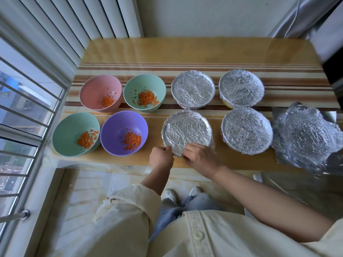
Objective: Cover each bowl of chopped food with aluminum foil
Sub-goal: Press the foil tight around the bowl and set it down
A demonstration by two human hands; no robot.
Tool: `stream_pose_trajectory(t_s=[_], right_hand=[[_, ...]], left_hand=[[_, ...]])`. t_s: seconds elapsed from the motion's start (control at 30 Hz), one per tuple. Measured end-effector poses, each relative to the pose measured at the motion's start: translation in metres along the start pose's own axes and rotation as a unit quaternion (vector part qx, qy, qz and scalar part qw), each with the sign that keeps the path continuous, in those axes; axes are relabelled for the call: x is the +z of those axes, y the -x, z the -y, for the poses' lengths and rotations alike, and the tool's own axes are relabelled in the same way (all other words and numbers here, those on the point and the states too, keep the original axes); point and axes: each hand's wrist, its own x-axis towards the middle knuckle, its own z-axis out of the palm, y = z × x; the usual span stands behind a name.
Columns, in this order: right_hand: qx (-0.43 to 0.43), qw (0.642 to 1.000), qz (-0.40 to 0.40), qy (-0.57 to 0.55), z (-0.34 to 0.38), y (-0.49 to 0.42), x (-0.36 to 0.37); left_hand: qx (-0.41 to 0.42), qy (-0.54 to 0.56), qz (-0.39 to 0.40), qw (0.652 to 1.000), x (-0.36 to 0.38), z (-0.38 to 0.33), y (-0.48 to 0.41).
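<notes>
L hand (161,157) & R hand (200,157) both pinching near rim of covered bowl (186,129). purple bowl (116,127) just left of it, L hand nearer; spare foil (304,140) well right.

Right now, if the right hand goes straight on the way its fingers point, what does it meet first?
The right hand points left and slightly away, at the near rim of the nearest foil-covered bowl. Going on, it would probably meet the left hand first, then the purple bowl; depth is unclear.
</notes>
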Motion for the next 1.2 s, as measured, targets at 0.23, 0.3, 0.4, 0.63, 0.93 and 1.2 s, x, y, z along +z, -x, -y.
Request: stream_pose_trajectory(t_s=[0.23, 0.3, 0.4, 0.63, 0.93, 1.2], right_hand=[[0.02, 0.998, 0.027, -0.061, -0.007, 0.001, 0.01], [0.024, 0.997, 0.03, -0.073, -0.009, 0.001, 0.012], [0.032, 0.996, 0.031, -0.081, -0.01, 0.0, 0.012], [0.034, 0.996, 0.02, -0.082, -0.007, 0.0, 0.012], [0.036, 0.996, 0.013, -0.082, -0.009, -0.002, 0.009], [0.034, 0.995, 0.015, -0.089, -0.008, -0.003, 0.01]], left_hand=[[-0.015, 0.056, 0.032, 0.998, 0.02, 0.006, 0.022], [-0.026, 0.062, 0.026, 0.997, 0.02, 0.001, 0.022], [-0.045, 0.095, 0.024, 0.994, 0.02, 0.0, 0.015], [-0.098, 0.22, -0.017, 0.97, 0.019, 0.002, 0.024], [-0.095, 0.229, -0.035, 0.968, 0.017, -0.003, 0.015], [-0.065, 0.2, -0.078, 0.975, 0.009, -0.014, 0.007]])
